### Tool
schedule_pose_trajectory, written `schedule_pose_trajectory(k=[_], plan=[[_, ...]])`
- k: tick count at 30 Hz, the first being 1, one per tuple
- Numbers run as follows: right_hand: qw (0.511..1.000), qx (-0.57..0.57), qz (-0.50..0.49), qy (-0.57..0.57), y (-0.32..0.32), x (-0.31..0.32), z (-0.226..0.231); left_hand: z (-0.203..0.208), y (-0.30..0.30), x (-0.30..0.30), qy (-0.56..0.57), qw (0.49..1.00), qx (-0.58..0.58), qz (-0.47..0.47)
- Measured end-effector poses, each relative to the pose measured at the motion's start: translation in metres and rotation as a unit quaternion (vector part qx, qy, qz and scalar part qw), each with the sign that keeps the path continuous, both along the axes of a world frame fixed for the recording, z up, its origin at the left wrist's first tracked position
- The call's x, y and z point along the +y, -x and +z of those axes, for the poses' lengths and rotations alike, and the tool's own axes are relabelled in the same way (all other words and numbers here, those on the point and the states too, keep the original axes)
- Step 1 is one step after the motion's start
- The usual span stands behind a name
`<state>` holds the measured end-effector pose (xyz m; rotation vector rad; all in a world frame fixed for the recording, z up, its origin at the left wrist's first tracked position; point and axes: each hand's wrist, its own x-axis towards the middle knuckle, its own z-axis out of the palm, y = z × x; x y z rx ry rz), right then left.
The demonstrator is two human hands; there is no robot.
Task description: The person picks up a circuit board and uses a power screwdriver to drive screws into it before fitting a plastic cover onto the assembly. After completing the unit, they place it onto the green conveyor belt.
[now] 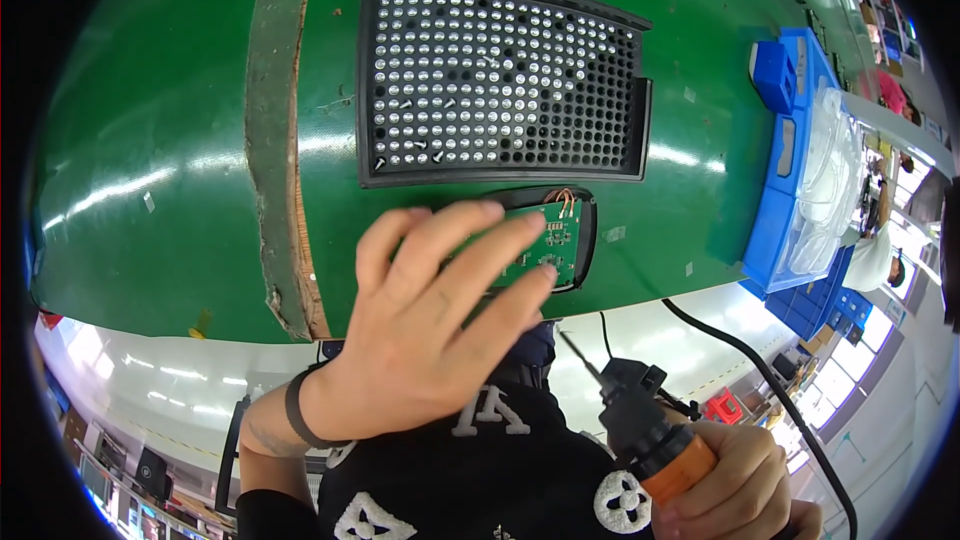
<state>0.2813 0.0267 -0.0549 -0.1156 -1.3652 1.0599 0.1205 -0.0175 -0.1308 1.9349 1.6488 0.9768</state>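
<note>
My left hand (pixel 440 310) reaches over a black plastic housing (pixel 590 230) with a green circuit board (pixel 562 252) inside. Its fingers are spread, hiding the left part of the board; whether the fingertips touch it I cannot tell. Thin reddish wires (pixel 567 202) run along the board's top edge. At the lower right, my right hand (pixel 735 485) is wrapped round an orange and black electric screwdriver (pixel 650 440). The bit points up and left, apart from the housing. Just beyond the housing lies a black screw tray (pixel 645 130) with rows of holes, many filled with silvery screws.
A worn wooden strip (pixel 275 140) crosses the green table (pixel 180 70) on the left. Blue bins (pixel 790 160), one with clear plastic bags (pixel 830 180), stand at the right edge. A black cable (pixel 760 350) curves down beside my right hand. Other people are in the background at right.
</note>
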Motion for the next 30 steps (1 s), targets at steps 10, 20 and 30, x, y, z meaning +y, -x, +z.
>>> schedule_pose_trajectory(k=[10, 20, 30], plan=[[0.990, -0.133, -0.046, 0.011, -0.003, 0.004, -0.003, -0.010, 0.007, 0.005, 0.001, 1.000, -0.001, -0.025], [0.992, -0.119, -0.025, 0.014, -0.002, 0.008, -0.010, -0.011, 0.011, 0.003, 0.018, 0.999, 0.002, -0.030], [0.992, -0.124, -0.032, 0.007, -0.003, 0.009, -0.010, -0.013, 0.008, 0.001, 0.029, 0.999, -0.026, -0.013]])
